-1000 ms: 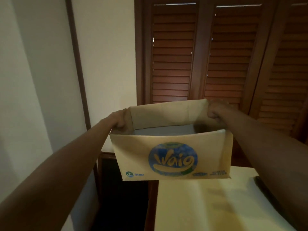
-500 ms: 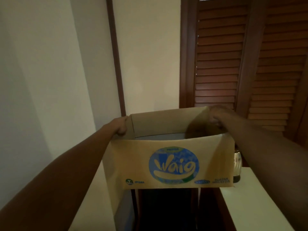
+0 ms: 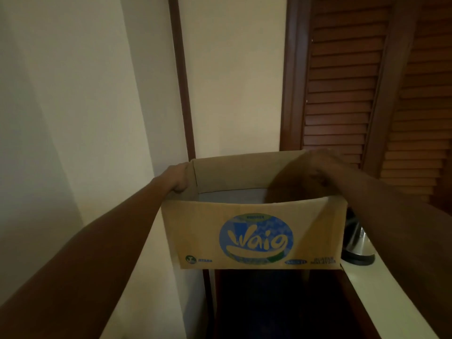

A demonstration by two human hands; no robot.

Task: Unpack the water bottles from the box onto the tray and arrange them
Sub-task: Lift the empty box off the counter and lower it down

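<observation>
Since half a second ago the view has swung further to the left: the louvred wooden doors (image 3: pixel 367 94) have slid toward the right edge, more of the pale wall (image 3: pixel 73 94) fills the left side, and a metal kettle (image 3: pixel 358 243) that was only a sliver beside the cardboard box (image 3: pixel 254 236) now shows more of its shiny body on the white counter (image 3: pixel 381 294). Both arms keep the box raised in front of the doors, clear of any surface, its printed blue oval logo facing the camera and its open top tilted toward the viewer. Inside, only a pale grey patch of floor or lining can be seen, and the right half is lost in deep shadow (no bottles can be made out in there). No tray appears in this view. Below the box the space is nearly black and unreadable, and the kettle's left side is cut off by the box's corner. At the box's far left corner, the left hand (image 3: pixel 179 177) is curled over the top edge, fingers closed around the cardboard. Reaching over the far right corner, the right hand (image 3: pixel 320 167) is dark and blurred; it seems to clutch the rim, though its fingers cannot be told apart.
</observation>
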